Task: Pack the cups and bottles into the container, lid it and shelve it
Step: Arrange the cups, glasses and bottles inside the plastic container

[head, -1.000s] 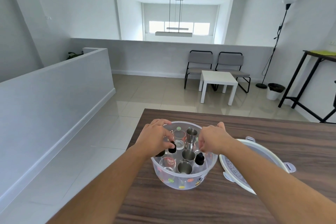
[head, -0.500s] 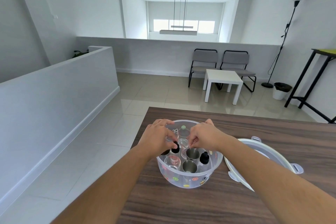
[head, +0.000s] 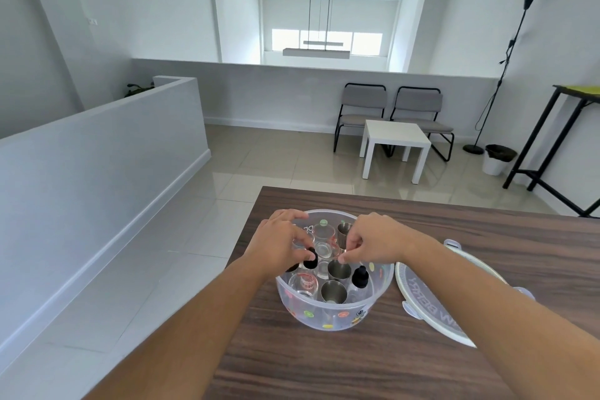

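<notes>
A clear round container (head: 324,318) with coloured dots stands near the wooden table's left edge. Inside it stand steel cups (head: 333,292), glass cups (head: 324,234) and black-capped bottles (head: 359,277). My left hand (head: 279,247) reaches into the container's left side, its fingers closed around a black-capped bottle (head: 310,263) beside a glass cup. My right hand (head: 373,242) hovers over the middle, thumb and forefinger pinching the rim of a steel cup (head: 339,269). The round lid (head: 431,308) lies on the table right of the container, partly hidden by my right forearm.
The wooden table (head: 324,367) ends just left of the container, with tiled floor below. A low white wall runs along the left. Farther off stand two grey chairs (head: 389,110), a small white table (head: 394,140), a bin and a black rack (head: 552,140).
My right hand has moved left from the container's right rim to its middle, down onto a steel cup. My left hand has stayed over the left side.
</notes>
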A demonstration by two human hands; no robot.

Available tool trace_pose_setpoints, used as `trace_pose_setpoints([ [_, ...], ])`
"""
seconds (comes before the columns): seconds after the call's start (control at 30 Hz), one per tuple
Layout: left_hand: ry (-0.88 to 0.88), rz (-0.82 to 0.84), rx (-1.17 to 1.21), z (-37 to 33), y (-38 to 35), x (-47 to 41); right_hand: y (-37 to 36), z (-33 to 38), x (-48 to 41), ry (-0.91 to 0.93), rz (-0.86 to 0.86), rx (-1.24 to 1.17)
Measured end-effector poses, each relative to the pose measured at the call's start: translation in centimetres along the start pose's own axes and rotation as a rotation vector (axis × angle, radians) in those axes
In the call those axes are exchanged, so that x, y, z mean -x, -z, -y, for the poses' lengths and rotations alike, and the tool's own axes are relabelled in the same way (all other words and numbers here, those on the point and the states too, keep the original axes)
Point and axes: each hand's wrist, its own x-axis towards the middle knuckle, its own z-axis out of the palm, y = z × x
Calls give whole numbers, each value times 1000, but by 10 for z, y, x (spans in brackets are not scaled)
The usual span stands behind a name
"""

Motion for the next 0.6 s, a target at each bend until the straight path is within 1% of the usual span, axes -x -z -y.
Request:
trace_pose_setpoints([
  [0.07,-9,7,4,-2,1,1,-5,6,-2,-48,52,51],
  [0.13,-23,15,13,-3,2,2,-12,10,-7,-90,43,81],
  [0.37,-46,11,40,-3,0,6,-16,-6,-14,-206,-64,205],
  [0.5,-35,1,47,-4,-4,7,-17,-21,-17,-288,-201,350],
  [0.6,-39,11,43,-5,-4,5,-19,-27,-19,-338,-248,413],
])
